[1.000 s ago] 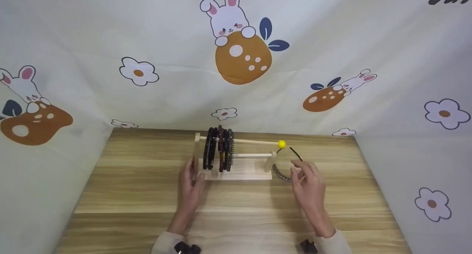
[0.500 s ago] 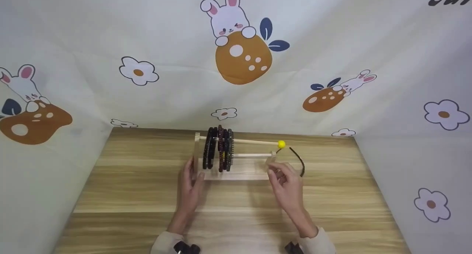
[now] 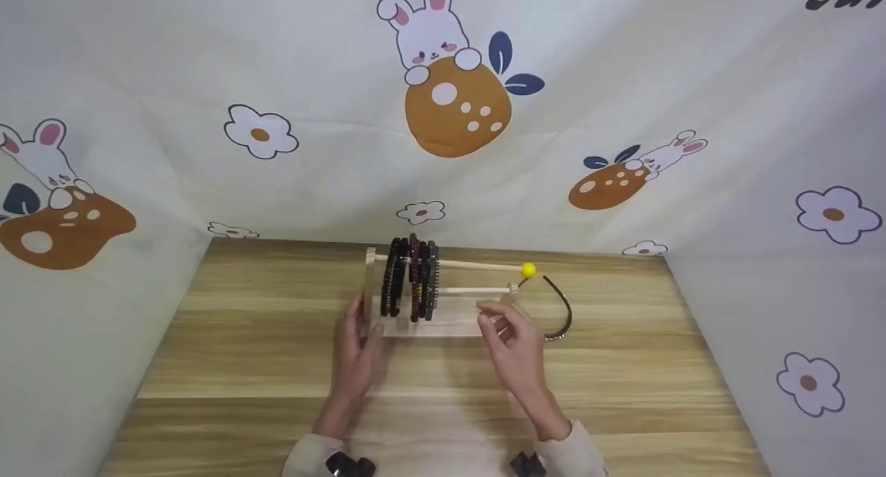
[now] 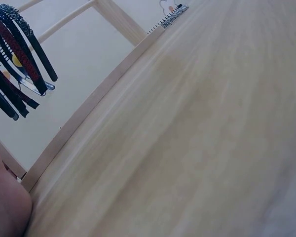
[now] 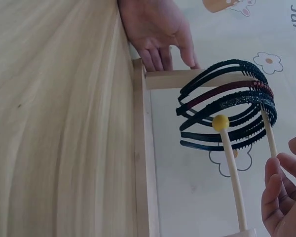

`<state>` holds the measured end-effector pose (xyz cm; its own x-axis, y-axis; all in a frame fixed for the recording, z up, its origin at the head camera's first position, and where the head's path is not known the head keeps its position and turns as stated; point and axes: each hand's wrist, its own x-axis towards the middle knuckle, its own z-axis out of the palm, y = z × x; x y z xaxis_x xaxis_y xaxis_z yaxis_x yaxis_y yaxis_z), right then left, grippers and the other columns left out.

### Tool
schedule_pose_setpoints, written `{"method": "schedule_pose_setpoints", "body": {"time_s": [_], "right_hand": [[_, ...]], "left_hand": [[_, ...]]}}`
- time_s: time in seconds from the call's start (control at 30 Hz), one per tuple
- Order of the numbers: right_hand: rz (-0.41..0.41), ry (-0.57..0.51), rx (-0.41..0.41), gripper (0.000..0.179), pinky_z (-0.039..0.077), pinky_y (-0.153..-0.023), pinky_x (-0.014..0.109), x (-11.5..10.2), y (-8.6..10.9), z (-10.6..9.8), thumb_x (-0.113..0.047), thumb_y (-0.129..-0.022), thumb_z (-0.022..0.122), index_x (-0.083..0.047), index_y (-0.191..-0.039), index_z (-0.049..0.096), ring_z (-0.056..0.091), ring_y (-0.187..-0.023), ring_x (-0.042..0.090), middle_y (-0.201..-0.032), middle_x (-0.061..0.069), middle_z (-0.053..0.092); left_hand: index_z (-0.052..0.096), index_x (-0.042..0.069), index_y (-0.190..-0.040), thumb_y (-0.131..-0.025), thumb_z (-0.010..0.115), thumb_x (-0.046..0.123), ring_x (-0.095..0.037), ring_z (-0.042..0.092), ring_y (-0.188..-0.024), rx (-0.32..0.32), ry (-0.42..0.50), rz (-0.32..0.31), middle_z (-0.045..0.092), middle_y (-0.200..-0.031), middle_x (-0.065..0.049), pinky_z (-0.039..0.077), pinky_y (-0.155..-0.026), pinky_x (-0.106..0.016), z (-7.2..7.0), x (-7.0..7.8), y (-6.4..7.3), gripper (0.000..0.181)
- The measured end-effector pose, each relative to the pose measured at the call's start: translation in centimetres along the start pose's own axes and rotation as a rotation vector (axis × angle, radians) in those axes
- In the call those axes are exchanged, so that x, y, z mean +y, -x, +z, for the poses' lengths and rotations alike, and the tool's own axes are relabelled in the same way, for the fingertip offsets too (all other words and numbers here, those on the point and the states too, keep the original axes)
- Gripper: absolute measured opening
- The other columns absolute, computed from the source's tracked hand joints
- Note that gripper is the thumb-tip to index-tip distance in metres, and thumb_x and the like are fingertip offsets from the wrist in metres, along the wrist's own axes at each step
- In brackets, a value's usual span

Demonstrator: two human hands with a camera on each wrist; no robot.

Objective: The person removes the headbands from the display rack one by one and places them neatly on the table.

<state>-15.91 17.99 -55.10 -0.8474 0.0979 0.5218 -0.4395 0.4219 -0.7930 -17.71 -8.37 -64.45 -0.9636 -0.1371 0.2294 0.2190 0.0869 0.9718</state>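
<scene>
A pale wooden stand (image 3: 443, 328) carries several dark headbands (image 3: 412, 280) bunched toward the left of its two rods. My left hand (image 3: 360, 352) grips the stand's left upright, thumb at the front and fingers behind it. In front of the stand's right part, my right hand (image 3: 516, 349) has loosely bent fingers and holds nothing. Its fingertips overlap the end of a rod (image 5: 270, 138) in the right wrist view. To the right lies a loose black headband (image 3: 569, 307), its beaded part partly hidden by that hand.
A yellow ball (image 3: 529, 270) caps the upper rod. The wood-grain table (image 3: 263, 366) ends at the back against a white cloth (image 3: 311, 200) printed with rabbits and flowers.
My right hand has moved left, away from the loose headband to the front of the stand. The left hand and the hanging headbands stay where they were.
</scene>
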Motion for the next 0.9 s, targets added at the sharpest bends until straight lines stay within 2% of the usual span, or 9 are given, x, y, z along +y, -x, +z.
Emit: {"method": "schedule_pose_setpoints", "body": {"time_s": [0.23,0.47,0.73,0.9], "right_hand": [[0.033,-0.052,0.015,0.014,0.056,-0.061,0.019,-0.7,-0.7,0.6,0.000,-0.100,0.079,-0.004,-0.114,0.083,0.065,-0.073,0.009,-0.095,0.007,0.077],[0.023,-0.107,0.000,0.015,0.056,-0.061,0.020,-1.2,-1.0,1.3,0.000,-0.101,0.079,-0.003,-0.115,0.083,0.067,-0.074,0.011,-0.096,0.008,0.075],[0.038,-0.101,-0.009,0.019,0.056,-0.062,0.020,-1.5,-1.3,2.1,0.002,-0.097,0.081,-0.006,-0.115,0.084,0.066,-0.075,0.011,-0.096,0.006,0.077],[0.036,-0.092,-0.012,0.017,0.056,-0.063,0.020,-1.5,-1.5,2.6,-0.001,-0.098,0.082,-0.006,-0.115,0.084,0.067,-0.074,0.010,-0.096,0.006,0.078]], "left_hand": [[0.032,0.011,-0.174,-0.114,0.060,0.015,-0.048,0.040,-0.155,0.001,-0.022,-0.017,0.031,-0.175,-0.022,0.040,-0.124,-0.073,-0.1,0.0,0.0,0.066],[0.031,0.007,-0.173,-0.114,0.059,0.013,-0.051,0.036,-0.159,-0.003,-0.004,0.013,0.030,-0.175,-0.025,0.035,-0.127,-0.072,0.1,-0.4,0.1,0.066],[0.031,0.008,-0.173,-0.115,0.059,0.017,-0.049,0.042,-0.155,-0.005,-0.038,-0.030,0.034,-0.171,-0.025,0.039,-0.124,-0.072,0.0,-0.3,0.1,0.065],[0.032,0.008,-0.173,-0.115,0.060,0.017,-0.049,0.045,-0.152,0.004,-0.048,-0.026,0.036,-0.170,-0.024,0.042,-0.123,-0.072,-0.1,-0.2,0.1,0.065]]}}
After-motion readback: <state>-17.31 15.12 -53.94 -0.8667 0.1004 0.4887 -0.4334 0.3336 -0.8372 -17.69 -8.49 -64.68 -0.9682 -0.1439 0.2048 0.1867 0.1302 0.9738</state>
